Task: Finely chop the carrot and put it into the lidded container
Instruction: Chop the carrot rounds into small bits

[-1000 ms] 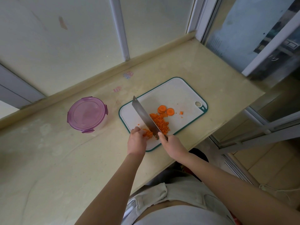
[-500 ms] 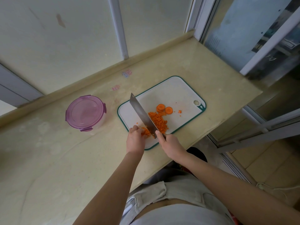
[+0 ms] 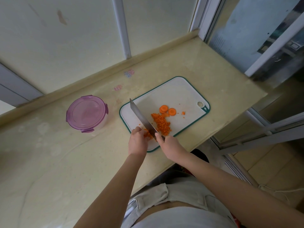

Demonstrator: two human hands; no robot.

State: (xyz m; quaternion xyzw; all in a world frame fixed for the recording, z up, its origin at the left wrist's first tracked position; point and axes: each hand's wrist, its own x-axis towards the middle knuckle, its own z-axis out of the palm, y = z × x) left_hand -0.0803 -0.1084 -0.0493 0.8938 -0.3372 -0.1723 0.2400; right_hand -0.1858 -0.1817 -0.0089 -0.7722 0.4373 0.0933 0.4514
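Note:
A white cutting board (image 3: 177, 94) with a green rim lies on the counter. On it sit a pile of finely chopped carrot (image 3: 162, 123) and two round carrot slices (image 3: 167, 110). My right hand (image 3: 169, 143) grips the handle of a knife (image 3: 141, 118), whose blade slants up to the left over the board. My left hand (image 3: 137, 139) holds a small bit of carrot (image 3: 146, 133) against the board just left of the blade, fingers curled. A round container with a purple lid (image 3: 87, 111) stands closed on the counter left of the board.
The beige counter (image 3: 65, 162) meets a window sill and glass panes at the back. Its right edge drops off beside a sliding door frame (image 3: 271, 129). A stray carrot bit (image 3: 183, 113) lies near the board's hanging hole.
The knife blade has tilted and shifted slightly while chopping beside my left hand. Both hands stay at the board's near edge; the carrot pile looks the same.

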